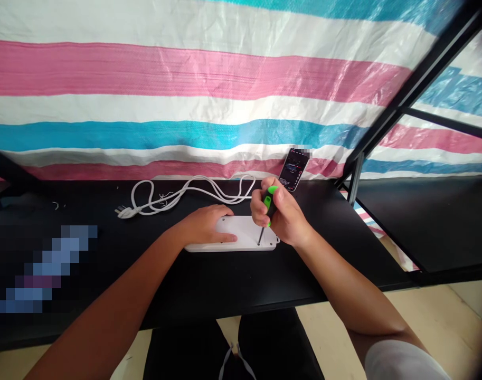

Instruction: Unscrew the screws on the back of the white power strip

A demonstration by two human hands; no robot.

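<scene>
A white power strip (246, 232) lies back side up on the black table (225, 279). My left hand (207, 224) rests flat on its left part, fingers stretched out, pressing it down. My right hand (282, 214) is closed round a screwdriver with a green and black handle (269, 199). The screwdriver stands nearly upright with its tip in a screw hole near the strip's right end. The strip's white cord (185, 195) coils behind it and ends in a plug (124, 212) at the left.
A smartphone (294, 169) with a lit screen leans against the striped pink, white and blue tarp (185, 79) behind the table. A black metal frame (387, 113) rises at the right, with a second black table (431, 221) beyond it. A blurred patch covers the table's left.
</scene>
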